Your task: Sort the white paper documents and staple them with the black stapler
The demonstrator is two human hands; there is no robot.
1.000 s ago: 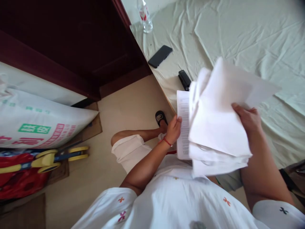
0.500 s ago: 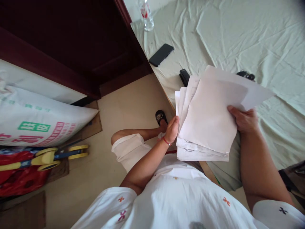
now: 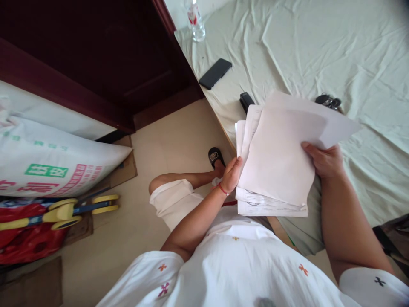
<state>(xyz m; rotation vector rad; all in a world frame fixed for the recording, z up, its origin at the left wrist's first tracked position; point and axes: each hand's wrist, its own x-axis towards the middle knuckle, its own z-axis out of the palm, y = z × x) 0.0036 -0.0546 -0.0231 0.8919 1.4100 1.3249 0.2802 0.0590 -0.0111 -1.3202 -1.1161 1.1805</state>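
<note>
A stack of paper sheets (image 3: 277, 157) is held between my two hands above my lap, at the edge of the cloth-covered surface. The top sheet is blank and bends up toward the right; printed lines show on lower sheets at the left and bottom edges. My left hand (image 3: 231, 175), with a red bracelet at the wrist, presses against the stack's left edge, its fingers partly hidden. With the thumb on top, my right hand (image 3: 324, 160) grips the right side; its fingers are hidden beneath the sheets. Just beyond the stack lies a black stapler (image 3: 246, 101).
On the pale green cloth (image 3: 297, 47) lie a dark phone (image 3: 215, 73) and a bunch of keys (image 3: 328, 101); a plastic bottle (image 3: 195, 21) stands farther back. At left are a large white sack (image 3: 57, 157), a yellow-and-red toy (image 3: 60, 213) and a dark door (image 3: 96, 51).
My right hand and the top sheets have shifted slightly left and down toward the rest of the stack. More of the keys shows. My left hand stays almost in place.
</note>
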